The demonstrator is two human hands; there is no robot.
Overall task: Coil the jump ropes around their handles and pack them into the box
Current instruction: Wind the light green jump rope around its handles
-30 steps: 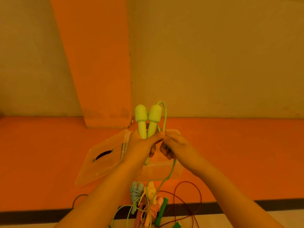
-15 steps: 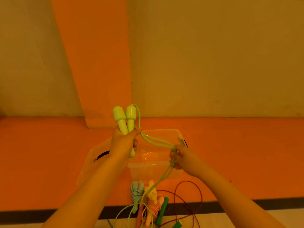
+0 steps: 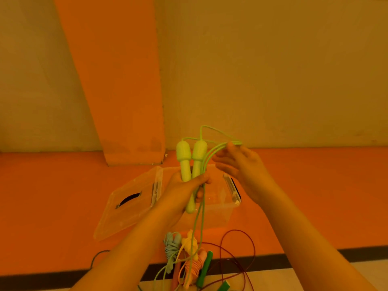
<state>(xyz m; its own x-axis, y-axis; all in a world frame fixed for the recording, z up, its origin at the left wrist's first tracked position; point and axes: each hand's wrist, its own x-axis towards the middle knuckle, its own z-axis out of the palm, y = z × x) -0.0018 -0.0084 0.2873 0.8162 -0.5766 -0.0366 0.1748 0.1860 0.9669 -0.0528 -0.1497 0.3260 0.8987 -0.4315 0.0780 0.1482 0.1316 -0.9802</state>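
Observation:
My left hand point(image 3: 180, 192) grips the two light green handles point(image 3: 190, 158) of a jump rope side by side, bulb ends up. My right hand point(image 3: 241, 164) is raised beside them and pinches a doubled loop of the green rope point(image 3: 212, 153) at its fingertips. The rest of the green rope hangs down past my left hand to the floor. Behind and below my hands stands the clear plastic box point(image 3: 226, 208), open, with its lid point(image 3: 128, 204) leaning off its left side.
A pile of other jump ropes point(image 3: 189, 261) lies on the floor in front of the box: blue, yellow, pink and green handles, plus a loose dark red rope point(image 3: 237, 255). An orange pillar point(image 3: 130, 101) and a wall stand behind the box.
My right hand has lifted the rope loop from low at the right up beside the handle tops. My left hand has shifted right with the handles.

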